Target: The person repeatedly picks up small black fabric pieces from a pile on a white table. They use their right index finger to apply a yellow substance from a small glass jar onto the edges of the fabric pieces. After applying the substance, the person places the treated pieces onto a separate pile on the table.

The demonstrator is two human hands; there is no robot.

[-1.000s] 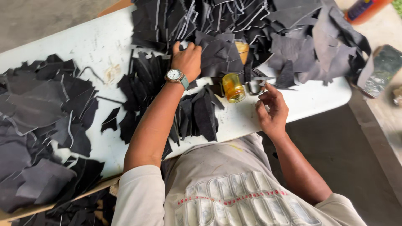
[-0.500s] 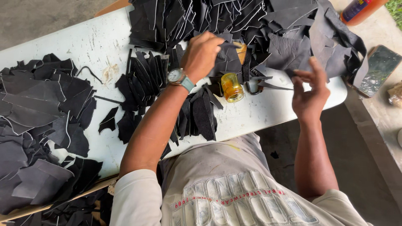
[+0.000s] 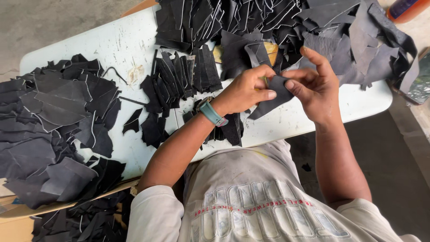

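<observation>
Head view: we see both hands pinching one dark leather piece (image 3: pixel 274 95) above the white table (image 3: pixel 112 45); left hand (image 3: pixel 245 89) grips its near edge, right hand (image 3: pixel 313 87) steadies the far side, likely for close handling, cut stacks (image 3: pixel 179 76) just beside.

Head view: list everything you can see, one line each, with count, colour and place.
table: one, white, scuffed, under the work.
cut pieces: many, black, a heap at the left, a heap at the top, and fanned stacks in the middle.
held piece: one, black, between both hands.
bottle: one, orange, top right corner, partly out of view.
watch: one, teal strap, on the left wrist.
shirt: one, grey, bottom centre.
left hand: pinching the held piece.
right hand: gripping the held piece's other side.
</observation>
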